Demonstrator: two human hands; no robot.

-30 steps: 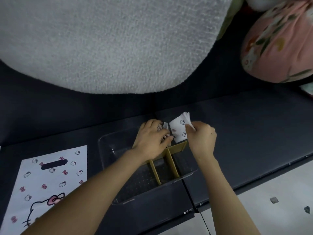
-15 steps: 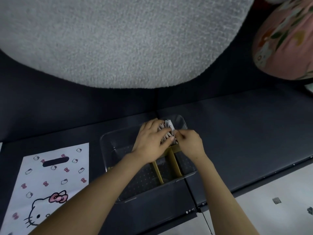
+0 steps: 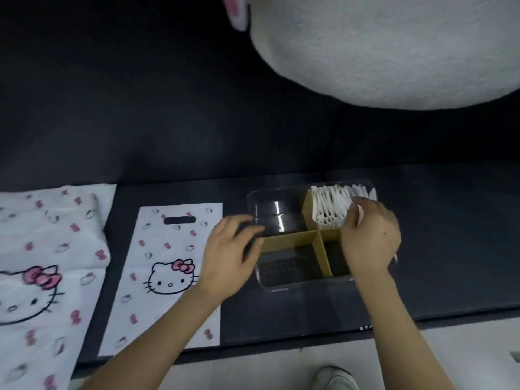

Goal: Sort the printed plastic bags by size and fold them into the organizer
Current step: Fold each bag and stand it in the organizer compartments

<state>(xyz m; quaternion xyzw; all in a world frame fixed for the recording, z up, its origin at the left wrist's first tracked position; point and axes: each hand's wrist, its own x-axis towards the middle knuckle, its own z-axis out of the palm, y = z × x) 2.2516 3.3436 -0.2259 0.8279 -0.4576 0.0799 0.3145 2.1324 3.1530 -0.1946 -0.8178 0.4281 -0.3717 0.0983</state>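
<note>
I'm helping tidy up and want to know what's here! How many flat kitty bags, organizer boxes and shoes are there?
Flat printed bags: 2, a bigger one and a smaller one
Organizer: 1
Shoe: 1
Total: 4
The folded bags in the organizer are too tightly packed to count.
</note>
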